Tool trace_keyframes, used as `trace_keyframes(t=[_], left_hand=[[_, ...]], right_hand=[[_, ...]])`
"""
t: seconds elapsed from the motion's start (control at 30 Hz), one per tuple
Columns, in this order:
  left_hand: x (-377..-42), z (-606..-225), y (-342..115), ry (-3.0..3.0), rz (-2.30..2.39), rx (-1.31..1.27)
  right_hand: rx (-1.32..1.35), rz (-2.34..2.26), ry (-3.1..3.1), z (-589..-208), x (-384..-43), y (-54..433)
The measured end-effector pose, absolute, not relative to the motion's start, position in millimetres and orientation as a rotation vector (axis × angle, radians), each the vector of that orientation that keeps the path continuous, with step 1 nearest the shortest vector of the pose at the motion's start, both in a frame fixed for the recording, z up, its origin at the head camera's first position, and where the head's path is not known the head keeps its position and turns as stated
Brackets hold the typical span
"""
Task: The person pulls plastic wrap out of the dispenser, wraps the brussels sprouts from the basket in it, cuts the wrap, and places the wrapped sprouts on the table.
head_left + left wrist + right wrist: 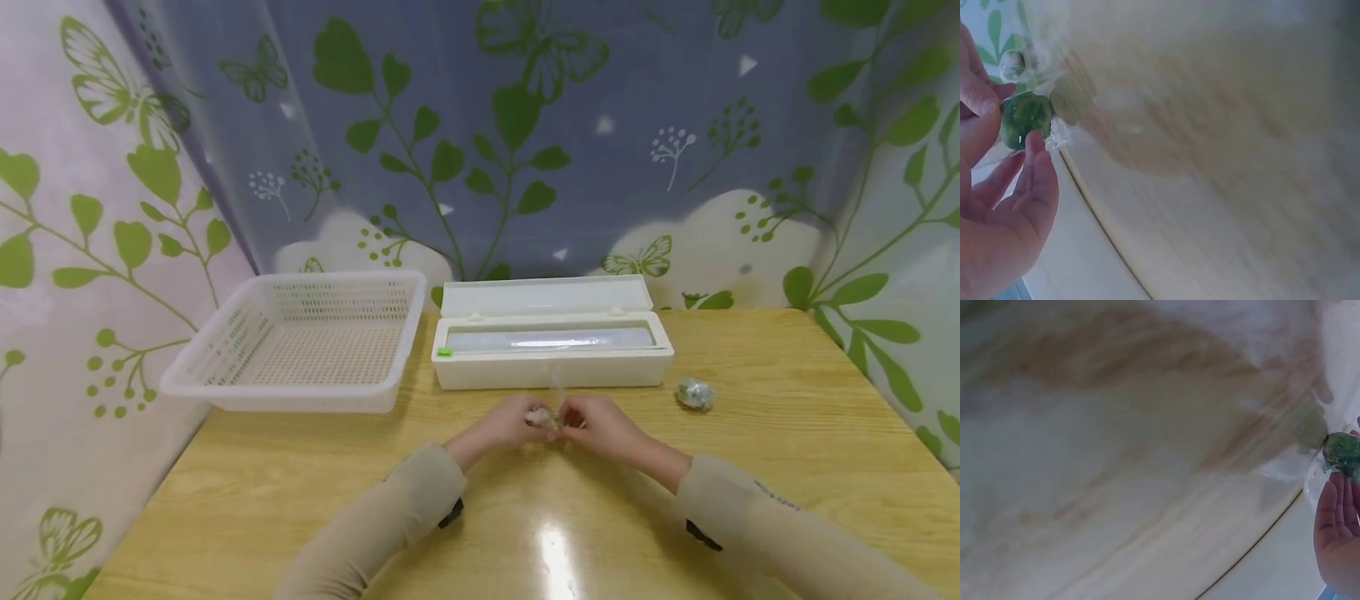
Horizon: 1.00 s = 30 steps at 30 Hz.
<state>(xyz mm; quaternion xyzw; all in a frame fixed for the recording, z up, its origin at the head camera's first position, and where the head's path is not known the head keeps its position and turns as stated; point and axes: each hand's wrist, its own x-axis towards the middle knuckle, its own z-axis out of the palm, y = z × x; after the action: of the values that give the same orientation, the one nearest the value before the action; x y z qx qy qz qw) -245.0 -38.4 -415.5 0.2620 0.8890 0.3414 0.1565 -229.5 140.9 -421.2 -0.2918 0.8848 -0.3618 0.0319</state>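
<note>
A small round green vegetable (1024,119), partly covered in clear cling film (1060,134), is between both hands close over the table. My left hand (512,421) holds it from the left, its fingertips and thumb around it. From the right, my right hand (598,427) pinches at the film on its near side. In the right wrist view the vegetable (1341,452) is at the frame's right edge, with fingertips against its underside. A second ball wrapped in film (694,395) rests on the table to the right of the hands.
Just behind the hands stands a long white cling film box (555,372), lid raised, with a film roll (551,339) inside. A white perforated basket (292,392) sits at the back left of the wooden table (300,475). Patterned curtain hangs behind.
</note>
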Motion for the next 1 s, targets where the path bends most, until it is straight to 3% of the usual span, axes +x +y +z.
trace_keyframes(t=[0.23,0.5,1.0], left_hand=[[-243.2,-416.5,-34.4,2.667,0.891,0.870],[-241.9,-414.1,-32.8,2.684,0.844,0.841],[-239.8,-409.1,-34.5,2.629,0.836,0.896]], right_hand=[[-0.899,-1.153,2.678,-422.3,-227.4,143.4],[-1.000,-1.159,2.592,-419.5,-229.2,146.4],[-0.926,-1.180,2.495,-418.9,-231.7,146.1]])
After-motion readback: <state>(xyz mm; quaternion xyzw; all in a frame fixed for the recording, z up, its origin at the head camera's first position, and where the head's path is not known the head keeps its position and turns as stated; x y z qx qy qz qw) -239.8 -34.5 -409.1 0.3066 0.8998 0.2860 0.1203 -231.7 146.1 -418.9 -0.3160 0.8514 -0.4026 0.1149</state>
